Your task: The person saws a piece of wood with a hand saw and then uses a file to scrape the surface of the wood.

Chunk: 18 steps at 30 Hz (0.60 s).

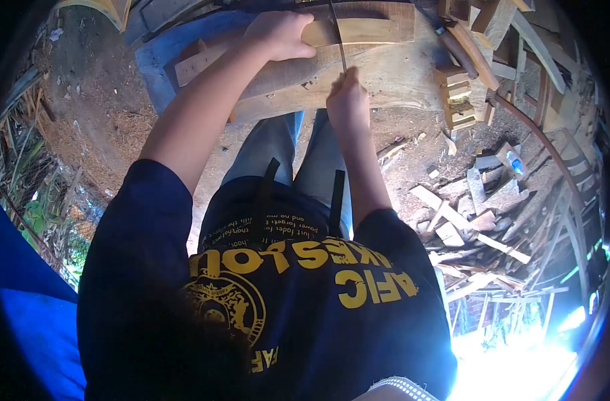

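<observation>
My left hand [281,36] grips a pale, slightly curved wooden piece [378,31] from above, its thumb on the near side. Closed in a fist, my right hand [349,101] holds a saw [337,35] whose thin dark blade is seen nearly edge-on. The handle is hidden inside the fist. The blade crosses over the wooden piece just right of my left fingers and runs away from me to the top edge of the view. Beneath lies a broad wooden plank [392,79] as the work surface.
Stacked wood blocks [460,100] stand right of the plank, with curved wooden parts [475,53] behind them. Offcuts [465,207] litter the ground at the right, near a plastic bottle [515,162]. A blue sheet [151,73] lies under the plank's left end.
</observation>
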{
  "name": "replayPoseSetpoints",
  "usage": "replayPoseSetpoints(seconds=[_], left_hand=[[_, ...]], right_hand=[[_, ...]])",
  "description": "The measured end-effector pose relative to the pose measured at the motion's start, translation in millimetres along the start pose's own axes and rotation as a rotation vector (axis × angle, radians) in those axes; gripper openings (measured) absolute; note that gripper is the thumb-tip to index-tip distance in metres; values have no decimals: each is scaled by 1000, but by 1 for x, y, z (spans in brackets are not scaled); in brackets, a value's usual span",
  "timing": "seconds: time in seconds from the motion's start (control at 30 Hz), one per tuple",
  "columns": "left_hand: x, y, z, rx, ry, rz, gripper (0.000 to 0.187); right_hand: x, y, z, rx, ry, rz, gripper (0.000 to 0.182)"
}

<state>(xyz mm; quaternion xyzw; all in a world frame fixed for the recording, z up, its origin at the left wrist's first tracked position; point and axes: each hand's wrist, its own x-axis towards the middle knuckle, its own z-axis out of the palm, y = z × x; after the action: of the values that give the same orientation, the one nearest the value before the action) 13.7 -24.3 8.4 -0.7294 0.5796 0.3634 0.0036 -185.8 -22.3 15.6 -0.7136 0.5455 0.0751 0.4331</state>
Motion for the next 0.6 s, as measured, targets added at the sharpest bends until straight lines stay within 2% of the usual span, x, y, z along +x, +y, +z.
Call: replayPoseSetpoints(seconds=[0.03, 0.1, 0.23, 0.33, 0.43, 0.47, 0.6], left_hand=[[0, -1, -1, 8, -5, 2, 47], [1, -1, 0, 7, 9, 8, 47], [0, -2, 3, 20, 36, -3, 47], [1, 1, -2, 6, -44, -27, 47], [3, -3, 2, 37, -41, -15, 48], [4, -4, 4, 36, -37, -15, 48], [3, -5, 4, 22, -23, -9, 47]], right_hand=[[-7, 0, -3, -4, 1, -1, 19], [-33, 6, -12, -31, -79, 237, 17], [-17, 10, -1, -31, -56, 82, 18], [9, -8, 0, -18, -28, 69, 19], [-25, 14, -5, -61, -61, 96, 20], [-39, 36, 1, 6, -29, 38, 19], [-20, 21, -3, -28, -14, 23, 17]])
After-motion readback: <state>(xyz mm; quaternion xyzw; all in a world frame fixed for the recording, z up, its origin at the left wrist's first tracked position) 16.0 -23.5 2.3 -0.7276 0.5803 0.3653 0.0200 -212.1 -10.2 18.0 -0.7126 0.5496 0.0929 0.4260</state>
